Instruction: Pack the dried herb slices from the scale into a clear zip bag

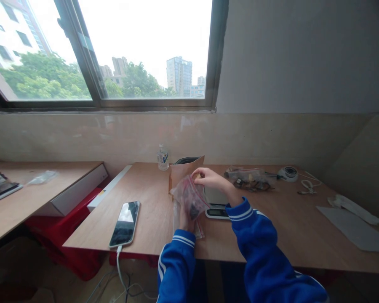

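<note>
Both hands, left hand (183, 219) and right hand (208, 178), grip a crinkly clear zip bag (189, 196) beside a brown paper pouch (185, 170).

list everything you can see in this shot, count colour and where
zip bag: 1, clear with red seal, dark contents, held over table centre
kraft pouch: 1, brown, open, behind bag
scale: 1, silver, under right wrist
phone: 1, black, table left, white cable plugged in
water bottle: 1, clear, by wall
filled bags: a few, clear, back right
table: 1, wood
left hand: behind bag, holding it
right hand: pinching bag top
</note>
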Available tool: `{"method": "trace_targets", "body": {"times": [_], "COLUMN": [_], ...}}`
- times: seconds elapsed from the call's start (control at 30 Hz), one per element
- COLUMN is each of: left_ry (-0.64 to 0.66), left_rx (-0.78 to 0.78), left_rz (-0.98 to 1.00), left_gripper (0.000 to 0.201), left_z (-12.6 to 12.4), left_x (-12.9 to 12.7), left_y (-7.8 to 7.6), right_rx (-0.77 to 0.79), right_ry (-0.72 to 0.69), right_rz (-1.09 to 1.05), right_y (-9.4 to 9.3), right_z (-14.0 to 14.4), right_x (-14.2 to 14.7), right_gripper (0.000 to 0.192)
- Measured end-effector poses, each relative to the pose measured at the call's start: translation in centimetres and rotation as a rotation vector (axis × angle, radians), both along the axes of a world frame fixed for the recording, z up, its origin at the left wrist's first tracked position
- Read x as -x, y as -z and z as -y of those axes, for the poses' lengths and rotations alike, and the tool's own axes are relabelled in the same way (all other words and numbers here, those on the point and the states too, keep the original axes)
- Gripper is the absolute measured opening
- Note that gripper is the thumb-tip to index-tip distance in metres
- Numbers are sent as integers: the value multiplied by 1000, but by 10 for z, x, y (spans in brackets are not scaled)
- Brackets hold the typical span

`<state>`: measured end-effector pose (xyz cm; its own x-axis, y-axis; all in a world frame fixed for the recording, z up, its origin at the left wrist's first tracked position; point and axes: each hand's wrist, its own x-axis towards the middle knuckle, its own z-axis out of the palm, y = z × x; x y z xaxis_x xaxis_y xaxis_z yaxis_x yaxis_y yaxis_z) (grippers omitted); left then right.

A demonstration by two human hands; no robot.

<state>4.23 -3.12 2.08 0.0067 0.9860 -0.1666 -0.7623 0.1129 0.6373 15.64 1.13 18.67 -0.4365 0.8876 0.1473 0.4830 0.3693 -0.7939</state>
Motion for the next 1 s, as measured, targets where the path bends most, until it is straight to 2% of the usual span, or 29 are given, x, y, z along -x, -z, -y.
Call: {"method": "trace_targets", "body": {"times": [0.07, 0.13, 0.23, 0.37, 0.4, 0.47, 0.6, 0.7, 1.0], "left_ry": [32, 51, 44, 49, 55, 58, 32, 24, 12], "left_rx": [9, 34, 45, 35, 31, 30, 23, 16, -18], "left_rz": [30, 21, 8, -3, -7, -3, 4, -6, -39], "left_gripper": [69, 77, 79, 81, 82, 82, 79, 78, 90], "left_z": [2, 2, 3, 4, 4, 5, 5, 4, 5], "left_x": [2, 3, 5, 5, 5, 5, 4, 4, 2], "left_y": [-2, -1, 1, 0, 0, -1, -1, 1, 0], "right_rx": [-8, -39, -136, -525, -620, -707, -690, -688, -699], "right_ry": [16, 18, 67, 185, 187, 134, -7, -12, -6], "right_rz": [81, 136, 113, -193, -256, -286, -237, -253, -277], "right_y": [10, 16, 10, -16, -19, -19, -1, 9, 15], "right_z": [0, 1, 0, -19, -27, -44, -61, -60, -40], "right_x": [-2, -9, -17, 2, 10, 28, 47, 45, 35], "right_gripper": [27, 27, 27, 21, 19, 18, 20, 23, 26]}}
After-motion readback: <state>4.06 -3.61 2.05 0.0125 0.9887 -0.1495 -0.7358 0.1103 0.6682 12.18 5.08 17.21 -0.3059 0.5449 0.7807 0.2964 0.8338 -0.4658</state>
